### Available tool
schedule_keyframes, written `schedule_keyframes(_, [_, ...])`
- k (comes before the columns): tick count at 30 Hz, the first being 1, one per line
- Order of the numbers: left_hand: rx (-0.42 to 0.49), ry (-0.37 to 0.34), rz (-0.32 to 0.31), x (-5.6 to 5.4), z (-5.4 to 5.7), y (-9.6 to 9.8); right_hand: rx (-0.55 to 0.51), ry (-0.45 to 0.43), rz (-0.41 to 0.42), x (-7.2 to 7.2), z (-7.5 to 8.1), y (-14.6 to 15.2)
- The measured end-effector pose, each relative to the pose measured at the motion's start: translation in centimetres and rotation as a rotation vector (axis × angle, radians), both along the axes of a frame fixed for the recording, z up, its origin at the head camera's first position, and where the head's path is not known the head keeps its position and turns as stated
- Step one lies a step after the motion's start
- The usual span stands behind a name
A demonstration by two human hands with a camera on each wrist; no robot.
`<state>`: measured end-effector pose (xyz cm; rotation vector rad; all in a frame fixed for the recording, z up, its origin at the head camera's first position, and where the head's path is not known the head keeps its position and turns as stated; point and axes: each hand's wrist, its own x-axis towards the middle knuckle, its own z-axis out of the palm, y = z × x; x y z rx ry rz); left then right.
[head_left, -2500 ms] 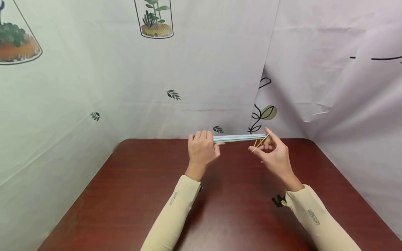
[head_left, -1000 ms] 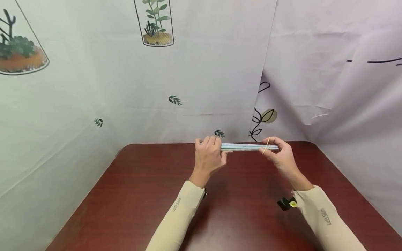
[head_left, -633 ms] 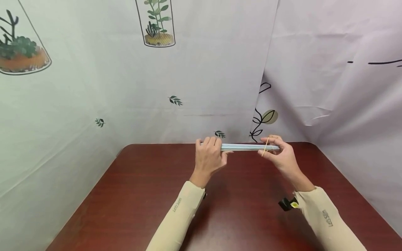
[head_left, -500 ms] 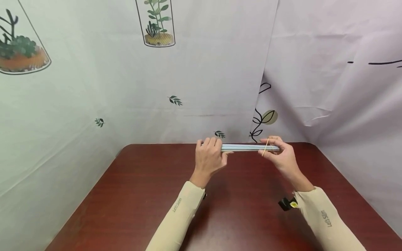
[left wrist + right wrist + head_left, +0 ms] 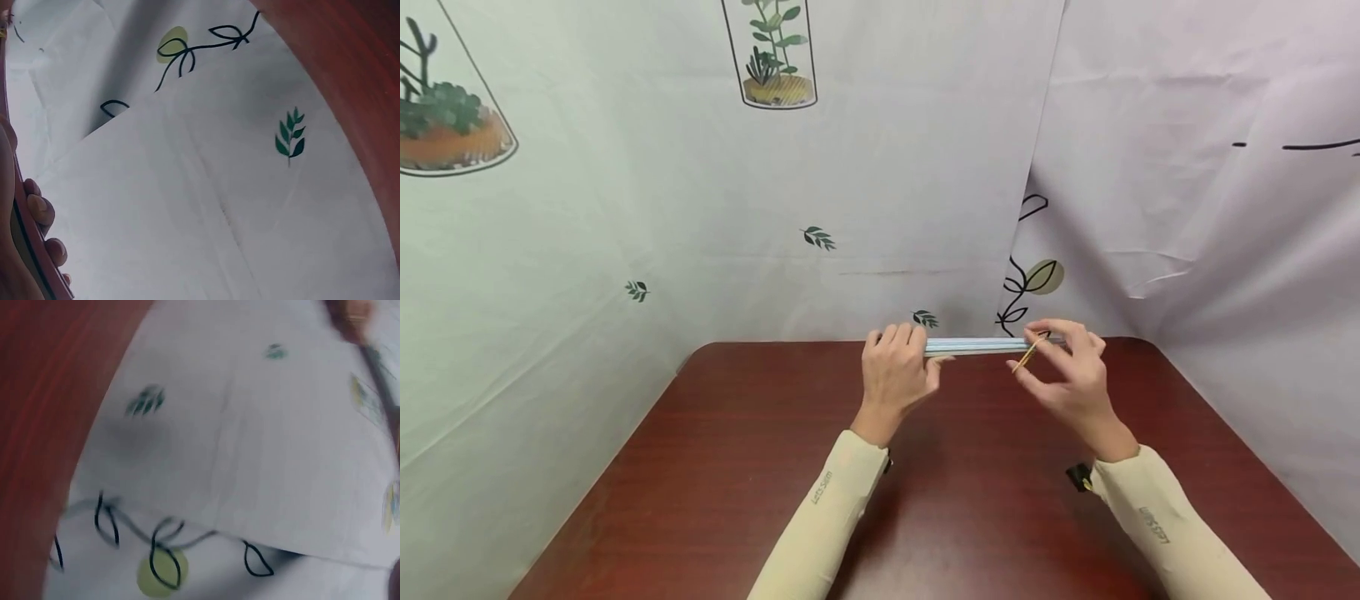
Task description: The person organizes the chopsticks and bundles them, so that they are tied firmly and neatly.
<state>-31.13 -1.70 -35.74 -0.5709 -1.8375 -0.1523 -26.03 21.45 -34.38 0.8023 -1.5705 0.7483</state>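
My left hand (image 5: 891, 375) grips one end of a bundle of long, thin, pale-blue sticks (image 5: 973, 345), held level above the table's far edge. In the left wrist view, its fingertips (image 5: 41, 209) curl round the bundle (image 5: 22, 212) at the left border. At the other end is my right hand (image 5: 1071, 375), its thumb and fingers spread in a loop of yellow rubber band (image 5: 1028, 357). The band slants across the bundle near that end, and the fingers hide the sticks' tips. In the right wrist view, the bundle (image 5: 378, 375) is blurred along the right border.
Beneath both hands lies a dark red-brown table (image 5: 760, 467) with rounded far corners. White cloth (image 5: 910, 167) printed with plants hangs behind it and along both sides. A small black device (image 5: 1079, 477) is fixed under the right wrist.
The right hand first moved over the bundle's end with the band stretched upright across it. Now it has turned, its fingers have shifted, and the band slants. The left hand keeps its grip.
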Motion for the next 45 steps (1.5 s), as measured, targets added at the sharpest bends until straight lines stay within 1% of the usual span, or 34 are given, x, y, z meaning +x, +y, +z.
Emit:
schedule_keyframes(2, [0.006, 0.004, -0.006, 0.1, 0.0, -0.1, 0.024, 0.243, -0.04, -0.1, 0.2, -1.0])
schedule_keyframes(3, [0.01, 0.007, -0.008, 0.1, 0.0, -0.1, 0.032, 0.34, -0.041, -0.1, 0.3, -1.3])
schedule_keyframes(4, [0.012, 0.008, -0.008, 0.2, 0.1, -0.2, 0.035, 0.411, -0.038, -0.2, 0.4, -1.6])
schedule_keyframes(5, [0.015, 0.009, -0.009, 0.2, 0.1, -0.2, 0.044, 0.463, -0.036, -0.2, 0.5, -1.8])
schedule_keyframes(8, [0.027, 0.013, 0.006, 0.3, 0.3, -0.2, 0.091, 0.535, -0.01, -0.3, 0.4, -1.8])
schedule_keyframes(11, [0.032, 0.006, 0.039, 0.4, 0.5, -0.1, 0.127, 0.528, 0.022, -0.3, 0.3, -1.7])
schedule_keyframes(13, [0.038, -0.005, 0.063, 0.5, 0.7, -0.1, 0.116, 0.522, 0.027, -0.3, 0.2, -1.8])
schedule_keyframes(14, [0.04, -0.012, 0.076, 0.6, 0.8, -0.1, 0.095, 0.512, 0.028, -0.3, 0.2, -1.9])
schedule_keyframes(17, [0.048, -0.022, 0.106, 0.7, 1.0, 0.0, -0.03, 0.45, 0.027, -0.2, 0.1, -2.3])
schedule_keyframes(19, [0.054, -0.023, 0.118, 0.7, 1.0, 0.1, -0.139, 0.368, 0.026, 0.0, -0.1, -2.4])
schedule_keyframes(22, [0.057, -0.03, 0.128, 0.6, 1.1, 0.2, -0.299, 0.185, 0.029, 0.4, -0.4, -2.1])
schedule_keyframes(24, [0.062, -0.028, 0.122, 0.5, 1.0, 0.2, -0.392, 0.043, 0.056, 0.4, -0.6, -1.8])
schedule_keyframes(26, [0.065, -0.03, 0.115, 0.5, 1.0, 0.3, -0.478, -0.083, 0.113, 0.5, -0.8, -1.5])
schedule_keyframes(27, [0.067, -0.031, 0.112, 0.5, 1.0, 0.3, -0.518, -0.13, 0.142, 0.5, -0.9, -1.4])
schedule_keyframes(29, [0.069, -0.033, 0.107, 0.5, 0.9, 0.3, -0.591, -0.193, 0.197, 0.5, -1.0, -1.3])
schedule_keyframes(31, [0.068, -0.036, 0.109, 0.6, 0.8, 0.4, -0.651, -0.228, 0.249, 0.4, -0.9, -1.4])
schedule_keyframes(33, [0.066, -0.034, 0.11, 0.7, 0.6, 0.4, -0.7, -0.26, 0.284, 0.5, -0.9, -1.4])
schedule_keyframes(35, [0.065, -0.027, 0.108, 0.7, 0.5, 0.5, -0.753, -0.321, 0.321, 0.7, -0.7, -1.4])
schedule_keyframes(38, [0.062, -0.007, 0.108, 0.6, 0.4, 0.4, -0.835, -0.424, 0.356, 0.9, -0.5, -1.2])
schedule_keyframes(42, [0.055, 0.028, 0.098, 0.5, 0.6, 0.4, -0.934, -0.546, 0.394, 0.9, -0.1, -1.0])
schedule_keyframes(45, [0.047, 0.034, 0.077, 0.6, 0.8, 0.4, -0.973, -0.629, 0.427, 0.9, 0.3, -1.0])
